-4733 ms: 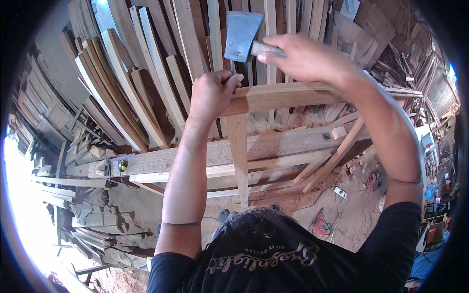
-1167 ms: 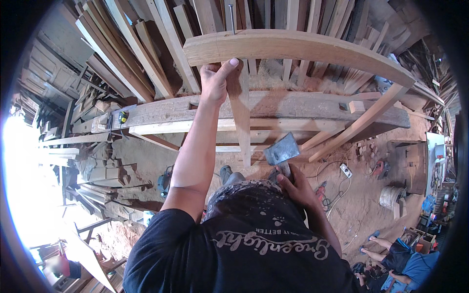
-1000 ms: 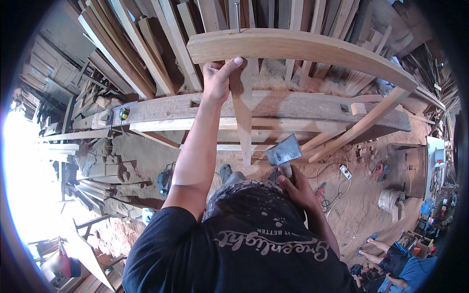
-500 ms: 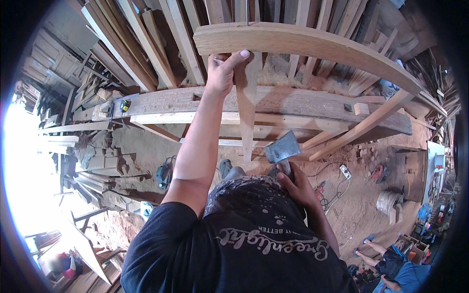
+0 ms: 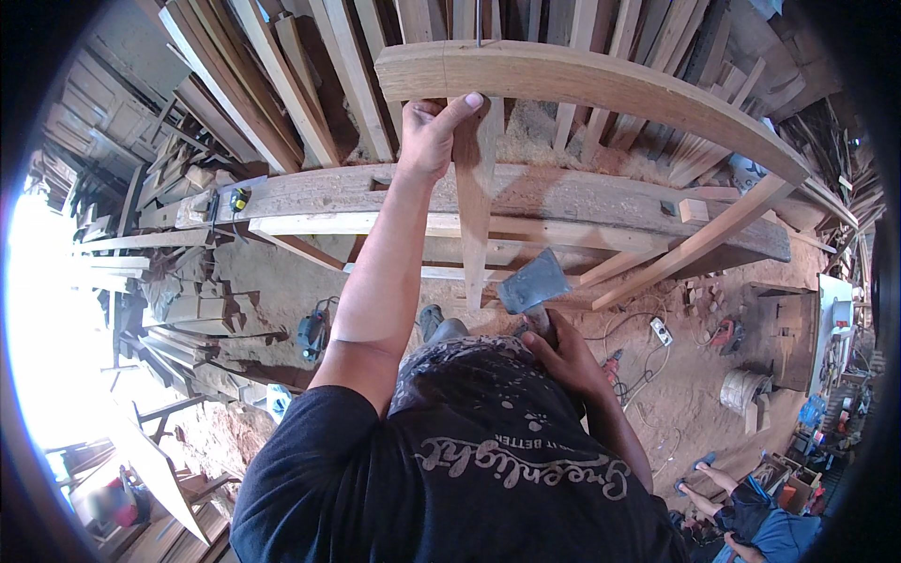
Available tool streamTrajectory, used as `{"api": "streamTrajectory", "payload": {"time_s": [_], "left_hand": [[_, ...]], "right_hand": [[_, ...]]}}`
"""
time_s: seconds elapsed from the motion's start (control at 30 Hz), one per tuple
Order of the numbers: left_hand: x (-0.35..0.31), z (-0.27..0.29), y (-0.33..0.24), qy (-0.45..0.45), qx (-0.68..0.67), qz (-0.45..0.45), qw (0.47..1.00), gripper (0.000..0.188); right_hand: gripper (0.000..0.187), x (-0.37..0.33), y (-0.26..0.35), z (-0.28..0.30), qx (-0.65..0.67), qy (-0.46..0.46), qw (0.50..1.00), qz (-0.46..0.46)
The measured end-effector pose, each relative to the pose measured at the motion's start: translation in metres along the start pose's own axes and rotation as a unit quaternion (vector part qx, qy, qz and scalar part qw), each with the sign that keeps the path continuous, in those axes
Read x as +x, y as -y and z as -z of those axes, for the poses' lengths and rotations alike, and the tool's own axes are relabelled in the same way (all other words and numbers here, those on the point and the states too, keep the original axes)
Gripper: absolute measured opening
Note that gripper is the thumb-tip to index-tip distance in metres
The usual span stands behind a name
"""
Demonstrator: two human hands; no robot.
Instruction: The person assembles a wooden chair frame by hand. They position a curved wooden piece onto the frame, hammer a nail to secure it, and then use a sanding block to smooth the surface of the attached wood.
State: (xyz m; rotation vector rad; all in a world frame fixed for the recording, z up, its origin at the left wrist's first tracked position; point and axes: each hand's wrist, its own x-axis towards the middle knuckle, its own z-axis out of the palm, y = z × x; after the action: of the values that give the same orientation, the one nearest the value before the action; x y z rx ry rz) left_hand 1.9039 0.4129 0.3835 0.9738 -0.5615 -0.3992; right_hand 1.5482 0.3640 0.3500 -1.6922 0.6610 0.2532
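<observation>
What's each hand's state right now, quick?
Left hand: closed, holding the light-brown tapered wooden leg.
Right hand: closed, holding the grey metal-headed hatchet.

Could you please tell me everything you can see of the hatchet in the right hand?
The hatchet has a broad, flat, grey head that looks like worn metal, and a short visible length of darker handle. The right hand grips that handle, hiding the rest. The head sits tilted beyond the thumb, to the right of the wooden upright's lower end in the picture. Only the hand visibly touches it.
</observation>
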Motion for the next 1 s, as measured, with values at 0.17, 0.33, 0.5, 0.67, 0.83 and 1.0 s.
{"api": "streamTrajectory", "payload": {"time_s": [0.17, 0.33, 0.5, 0.67, 0.83, 1.0], "left_hand": [[0.000, -0.003, 0.002, -0.002, -0.038, -0.015, 0.999, 0.039], [0.001, -0.003, 0.003, 0.001, -0.036, -0.012, 0.999, 0.036], [0.002, -0.003, -0.001, 0.012, -0.056, 0.002, 0.998, 0.035], [0.000, -0.003, -0.003, 0.031, -0.064, 0.002, 0.997, 0.041], [-0.001, -0.002, -0.002, 0.013, -0.033, 0.009, 0.999, 0.042], [-0.001, -0.004, 0.001, -0.008, -0.034, -0.015, 0.999, 0.036]], "right_hand": [[0.058, 0.006, 0.050, 0.031, -0.111, -0.091, 0.984, 0.107], [0.059, 0.035, 0.168, 0.115, -0.200, -0.306, 0.896, 0.253], [0.059, 0.083, 0.255, 0.175, -0.313, -0.331, 0.807, 0.375], [0.087, 0.121, 0.254, 0.179, -0.317, -0.286, 0.856, 0.292], [0.086, 0.131, 0.240, 0.174, -0.326, -0.312, 0.830, 0.327], [0.085, 0.123, 0.244, 0.164, -0.331, -0.293, 0.841, 0.312]]}}
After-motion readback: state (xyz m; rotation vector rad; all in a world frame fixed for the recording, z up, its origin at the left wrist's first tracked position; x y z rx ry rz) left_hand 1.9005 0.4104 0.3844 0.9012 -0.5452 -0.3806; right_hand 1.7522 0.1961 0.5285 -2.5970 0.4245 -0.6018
